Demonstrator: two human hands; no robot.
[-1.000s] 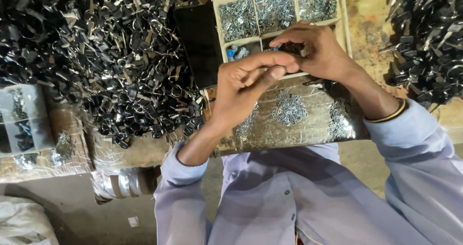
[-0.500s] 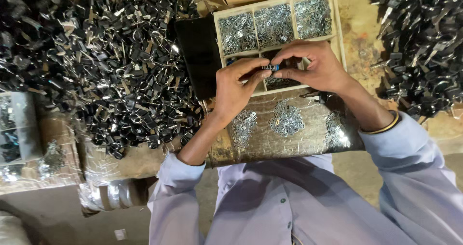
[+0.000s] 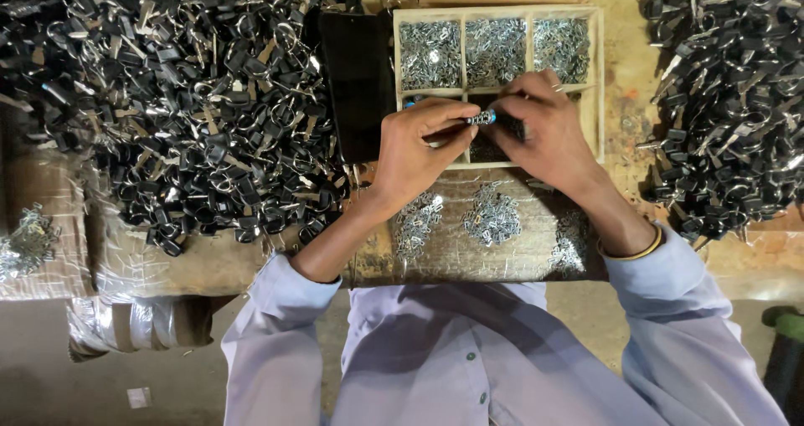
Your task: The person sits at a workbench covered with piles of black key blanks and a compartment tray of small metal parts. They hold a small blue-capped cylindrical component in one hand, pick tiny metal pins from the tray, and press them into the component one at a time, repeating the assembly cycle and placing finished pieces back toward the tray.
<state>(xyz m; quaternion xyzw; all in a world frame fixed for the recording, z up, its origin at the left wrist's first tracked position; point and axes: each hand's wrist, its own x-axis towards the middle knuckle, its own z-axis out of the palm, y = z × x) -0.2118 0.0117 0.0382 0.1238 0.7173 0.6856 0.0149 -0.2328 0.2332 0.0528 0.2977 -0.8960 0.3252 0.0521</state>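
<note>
My left hand [image 3: 416,145] and right hand [image 3: 548,137] pinch one small blue-tipped metal part [image 3: 481,118] over the wooden tray [image 3: 596,74] (mid-assembly, I judge); black pile [image 3: 193,99] left remains large.

Pale bare wood tray [image 3: 596,74] holds shiny metal bits [image 3: 494,51]; glossy black plastic-and-metal pieces [image 3: 193,116] heap left; matt cloth sleeves [image 3: 276,309].

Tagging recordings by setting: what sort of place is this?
Likely a small hardware assembly workbench. Big heaps of black metal parts lie either side, a wooden tray holds sorted silver bits, and both hands pinch a small blue-tipped piece.
</note>
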